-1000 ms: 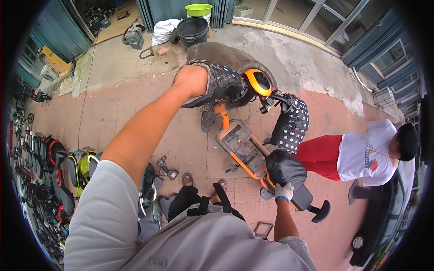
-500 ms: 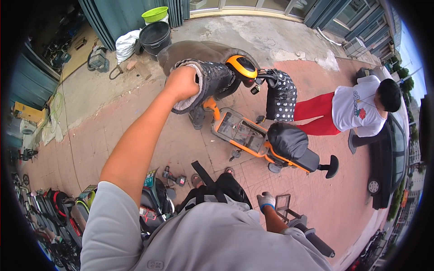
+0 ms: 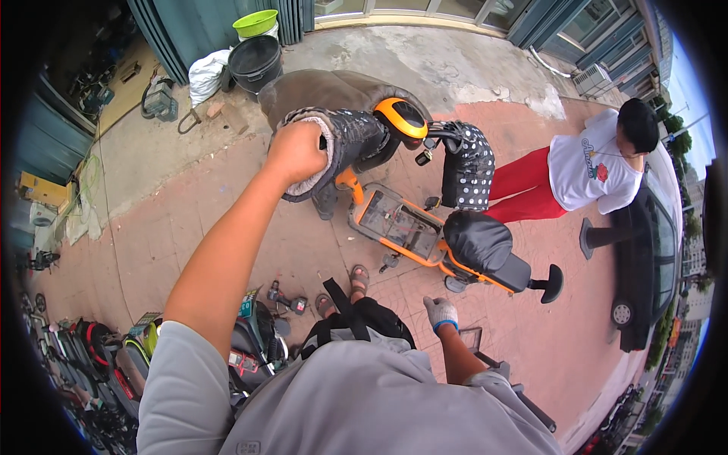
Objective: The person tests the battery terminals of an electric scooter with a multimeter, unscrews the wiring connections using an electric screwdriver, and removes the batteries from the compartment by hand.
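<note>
An orange and black electric scooter (image 3: 402,227) stands in front of me, with a padded handlebar muff on each side. My bare left hand (image 3: 297,155) is closed around the handlebar grip at the mouth of the dark left muff (image 3: 356,140); the muff's lining partly hides the fingers. My right hand (image 3: 440,312), in a pale knit glove with a blue cuff, hangs beside my hip, holding nothing that shows, its thumb apart from loosely bent fingers. It is apart from the scooter's black seat (image 3: 479,241). The polka-dot muff (image 3: 468,167) covers the other handlebar end.
A person (image 3: 591,163) in a white shirt and red trousers stands beyond the scooter. A cordless drill (image 3: 287,299) lies on the paving by my feet. Parked scooters (image 3: 254,341) line the left, a black car (image 3: 644,265) the right. Buckets (image 3: 255,63) stand by the wall.
My right hand has moved forward and a little left. One of my feet has stepped forward. My left hand stays on the handlebar; the person has shifted slightly left.
</note>
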Available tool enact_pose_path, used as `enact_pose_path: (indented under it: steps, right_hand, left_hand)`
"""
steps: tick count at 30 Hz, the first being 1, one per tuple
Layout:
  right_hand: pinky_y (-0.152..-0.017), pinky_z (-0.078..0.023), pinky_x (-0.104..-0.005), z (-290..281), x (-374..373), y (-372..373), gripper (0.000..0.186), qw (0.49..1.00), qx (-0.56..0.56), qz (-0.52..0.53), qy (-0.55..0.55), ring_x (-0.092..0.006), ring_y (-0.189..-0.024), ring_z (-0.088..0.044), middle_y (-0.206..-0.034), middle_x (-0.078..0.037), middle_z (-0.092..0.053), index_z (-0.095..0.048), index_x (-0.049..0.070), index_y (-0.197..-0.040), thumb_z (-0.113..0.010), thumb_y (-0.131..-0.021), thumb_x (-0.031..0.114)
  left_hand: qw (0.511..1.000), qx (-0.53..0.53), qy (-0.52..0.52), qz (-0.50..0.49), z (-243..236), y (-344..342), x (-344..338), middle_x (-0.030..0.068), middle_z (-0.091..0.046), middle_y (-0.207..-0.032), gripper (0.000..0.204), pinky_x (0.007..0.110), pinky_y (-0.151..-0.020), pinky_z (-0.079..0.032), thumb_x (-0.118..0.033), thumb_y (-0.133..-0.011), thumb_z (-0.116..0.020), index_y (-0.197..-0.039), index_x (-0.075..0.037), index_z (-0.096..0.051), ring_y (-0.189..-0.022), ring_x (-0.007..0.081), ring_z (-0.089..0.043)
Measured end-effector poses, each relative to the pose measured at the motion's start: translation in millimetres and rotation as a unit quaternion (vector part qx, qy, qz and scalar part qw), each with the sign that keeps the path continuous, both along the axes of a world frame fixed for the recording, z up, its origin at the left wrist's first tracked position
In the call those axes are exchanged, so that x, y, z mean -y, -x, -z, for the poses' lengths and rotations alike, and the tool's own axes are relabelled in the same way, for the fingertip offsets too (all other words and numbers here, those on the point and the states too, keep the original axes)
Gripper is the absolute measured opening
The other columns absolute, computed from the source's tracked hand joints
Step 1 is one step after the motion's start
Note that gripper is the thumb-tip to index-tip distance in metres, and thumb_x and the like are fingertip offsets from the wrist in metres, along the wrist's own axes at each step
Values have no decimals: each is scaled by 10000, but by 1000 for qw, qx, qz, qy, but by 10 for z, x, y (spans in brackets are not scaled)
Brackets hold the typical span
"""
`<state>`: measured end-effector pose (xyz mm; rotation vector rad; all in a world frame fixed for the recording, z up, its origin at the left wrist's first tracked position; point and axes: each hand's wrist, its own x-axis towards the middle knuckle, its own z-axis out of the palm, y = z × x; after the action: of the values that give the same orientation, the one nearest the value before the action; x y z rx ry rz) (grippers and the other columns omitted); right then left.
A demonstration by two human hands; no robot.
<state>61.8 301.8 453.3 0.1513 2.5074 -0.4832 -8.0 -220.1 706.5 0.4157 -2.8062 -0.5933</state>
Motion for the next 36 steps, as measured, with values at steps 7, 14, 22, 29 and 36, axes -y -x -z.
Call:
enact_pose_path:
  steps: [7,14,22,29,36]
  right_hand:
    - [-887,-561,-483,-4,257,268,546,998,40,0,57,-404,-971,-737,-968,-249,-760,-784,16,-1001,-523,-991,496]
    - [-836,-576,-455,78,-52,-140,394,993,9,43,107,-361,-912,-758,-933,-202,-777,-772,23,-1087,-601,-993,365]
    - [-921,-578,-415,44,-665,-339,351,994,-76,51,59,-354,-1028,-754,-1083,-226,-773,-752,18,-1160,-674,-959,295]
    - [-941,-564,-415,-86,-521,716,294,974,-210,-29,87,-347,-1047,-742,-1125,-219,-766,-723,-17,-1199,-667,-982,174]
    - [-1039,-511,-427,-25,-170,2331,342,923,-357,-141,24,-383,-1173,-676,-1254,-220,-714,-686,-9,-1278,-636,-1009,197]
  left_hand:
    - [998,-15,56,1,23,-27,-37,254,-728,-921,201,517,-858,-564,-143,-711,-671,-829,8,-732,-894,452,-701]
    - [993,-83,89,2,112,-13,-35,248,-715,-860,181,528,-800,-561,-157,-696,-691,-769,8,-703,-848,453,-697]
    - [973,-210,90,-3,337,-240,-68,149,-745,-975,201,475,-840,-564,-205,-793,-756,-902,-45,-702,-944,367,-701]
    - [928,-351,27,-123,869,-1029,-622,185,-648,-1322,418,424,-1043,-514,-11,-860,-740,-1267,-23,-646,-1213,380,-633]
    - [922,232,-277,-142,2787,-2980,-2545,194,-708,-1186,429,474,-953,-527,-275,-832,-828,-1169,-43,-698,-1144,394,-658]
